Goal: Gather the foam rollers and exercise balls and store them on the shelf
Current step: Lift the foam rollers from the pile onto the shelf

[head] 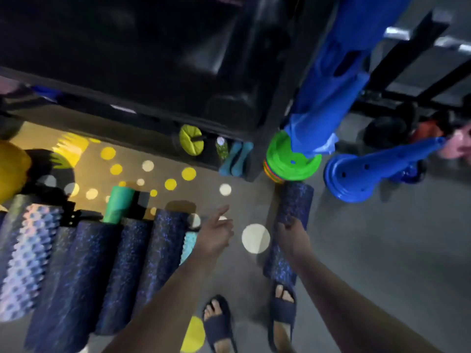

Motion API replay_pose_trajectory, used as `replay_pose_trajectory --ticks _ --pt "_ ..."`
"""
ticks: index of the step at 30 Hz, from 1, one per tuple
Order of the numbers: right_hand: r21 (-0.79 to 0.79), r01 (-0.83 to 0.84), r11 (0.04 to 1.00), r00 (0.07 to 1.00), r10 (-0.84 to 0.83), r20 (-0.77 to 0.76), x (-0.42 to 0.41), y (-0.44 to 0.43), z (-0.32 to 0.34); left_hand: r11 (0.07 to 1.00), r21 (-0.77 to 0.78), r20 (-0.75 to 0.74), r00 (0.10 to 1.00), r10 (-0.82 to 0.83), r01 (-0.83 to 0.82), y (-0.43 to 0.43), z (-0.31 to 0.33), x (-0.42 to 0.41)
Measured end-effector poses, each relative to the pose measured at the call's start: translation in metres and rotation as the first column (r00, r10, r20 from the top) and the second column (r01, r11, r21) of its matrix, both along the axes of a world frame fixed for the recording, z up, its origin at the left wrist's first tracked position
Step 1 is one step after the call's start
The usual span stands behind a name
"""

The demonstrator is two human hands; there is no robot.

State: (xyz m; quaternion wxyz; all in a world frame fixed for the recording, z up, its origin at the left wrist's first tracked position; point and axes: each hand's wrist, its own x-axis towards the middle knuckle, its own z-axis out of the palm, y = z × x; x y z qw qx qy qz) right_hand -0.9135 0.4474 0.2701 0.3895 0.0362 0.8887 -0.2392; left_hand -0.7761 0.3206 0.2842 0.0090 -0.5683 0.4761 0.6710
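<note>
Gripping a dark blue speckled foam roller [297, 200] around its middle, the right hand [293, 233] has its fingers curled over the far side of the cylinder. The left hand [216, 233] hangs open over the floor [369, 250], fingers spread and holding nothing. The roller is on the person's right, just in front of the right foot, and its far end comes close to a stack of green discs [293, 161] at the corner of the dark shelf [153, 98]. Its long axis runs away from the person toward the shelf, leaning slightly right at the far end. Blur hides whether it is on the floor or already lifted. Judged by look, it is dense foam: light, stiff enough to hold its shape, with a matte surface that should not slip and nothing fragile. A one-hand hold at mid-length should balance it, since a hold near either end would let the other end swing. To the left, a row of similar speckled rollers [142, 250] lies side by side on the floor with their axes roughly parallel to the held one. With them are a knobbed roller [28, 250] and a short green roller [118, 203]. Those will likely need both hands or several trips. A blue cone [362, 171] lies tipped over near the held roller's far end and could snag a wide swing.
</note>
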Motion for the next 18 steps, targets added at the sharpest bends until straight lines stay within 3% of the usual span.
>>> replay_pose_trajectory --ticks 4,6,10,14,18 --pt "0.094 0.045 0.995 0.987 -0.058 0.148 0.006 0.072 -0.079 0.977 0.211 0.079 0.997 0.016 -0.032 0.055 -0.074 -0.014" --pt "0.141 0.081 0.987 0.984 -0.102 0.149 0.000 0.103 -0.125 0.972 0.234 0.100 0.995 0.012 -0.035 0.082 -0.116 -0.032" --pt "0.178 0.005 0.984 0.992 -0.028 0.127 -0.023 0.149 -0.237 0.950 0.311 0.076 0.997 -0.009 -0.015 0.128 -0.228 -0.065" --pt "0.139 0.004 0.990 0.983 -0.029 0.179 -0.030 0.173 -0.346 0.936 0.350 0.116 0.993 0.003 -0.044 0.162 -0.325 -0.071" --pt "0.042 0.129 0.991 0.963 -0.136 0.234 -0.020 0.186 -0.413 0.911 0.408 0.089 0.991 -0.098 0.054 0.183 -0.347 -0.058"
